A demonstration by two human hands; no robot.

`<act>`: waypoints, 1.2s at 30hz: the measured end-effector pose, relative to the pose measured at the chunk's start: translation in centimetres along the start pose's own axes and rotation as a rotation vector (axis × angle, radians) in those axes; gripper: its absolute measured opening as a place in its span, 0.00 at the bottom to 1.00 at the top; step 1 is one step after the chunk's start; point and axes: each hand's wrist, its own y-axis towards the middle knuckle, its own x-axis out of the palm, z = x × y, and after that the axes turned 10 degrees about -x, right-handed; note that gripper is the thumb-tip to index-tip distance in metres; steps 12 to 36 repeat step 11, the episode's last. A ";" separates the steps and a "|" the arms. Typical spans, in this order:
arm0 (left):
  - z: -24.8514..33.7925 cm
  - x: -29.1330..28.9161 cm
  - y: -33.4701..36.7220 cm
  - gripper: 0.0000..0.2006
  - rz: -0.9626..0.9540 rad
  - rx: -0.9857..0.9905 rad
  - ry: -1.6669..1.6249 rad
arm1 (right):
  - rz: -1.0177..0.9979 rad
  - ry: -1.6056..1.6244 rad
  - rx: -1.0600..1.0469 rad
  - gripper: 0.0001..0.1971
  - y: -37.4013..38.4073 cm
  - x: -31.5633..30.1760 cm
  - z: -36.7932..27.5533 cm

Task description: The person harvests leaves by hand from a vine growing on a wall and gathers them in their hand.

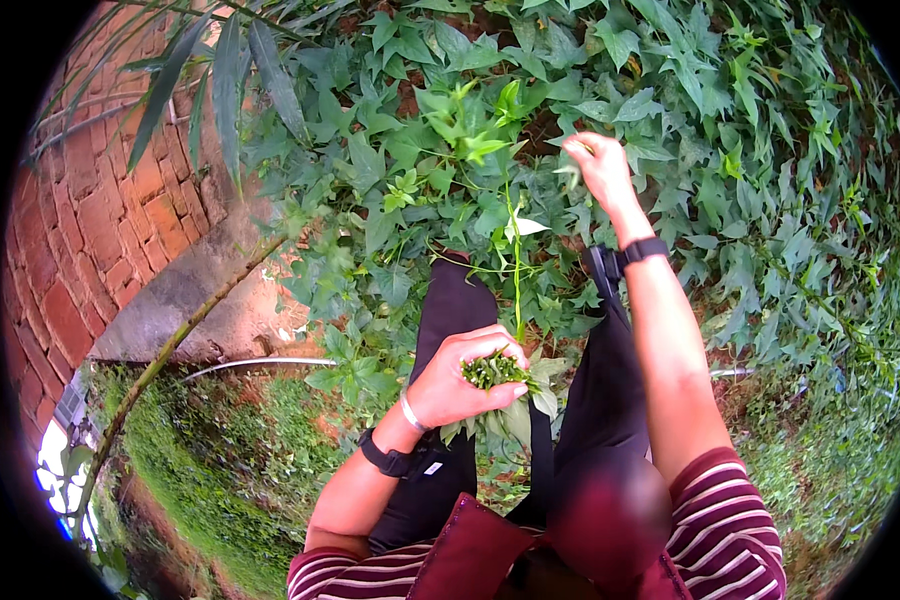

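Observation:
My left hand (460,378) is closed around a thick bunch of leafy green stems (492,371) in front of my knees. The stem ends face up inside the ring of my fingers, and the broad leaves hang out below the hand. Farther out and to the right, my right hand (602,172) hovers over the bed of vines with its fingers pinched together. A small pale green leafy sprig (572,176) sticks out from that pinch. Between the hands, a long bright green vine stem (516,262) stretches from the foliage toward the bunch.
Dense lobed-leaf vines (740,190) spread ahead and to the right. A brick wall (95,225) rises at the left beside a concrete slab (175,295). One slanting bare stalk (185,330) crosses there. Long narrow leaves (225,85) overhang at upper left. Low grass (185,480) grows nearer.

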 end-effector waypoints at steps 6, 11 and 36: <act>-1.2 -1.2 -0.7 0.11 0.028 -0.068 0.047 | -0.017 -0.230 -0.063 0.23 5.7 5.1 -3.3; -2.1 -2.6 -1.7 0.09 0.081 -0.144 0.068 | -0.140 -0.359 0.016 0.26 6.7 7.4 -0.6; -2.1 -2.6 -1.7 0.09 0.081 -0.144 0.068 | -0.140 -0.359 0.016 0.26 6.7 7.4 -0.6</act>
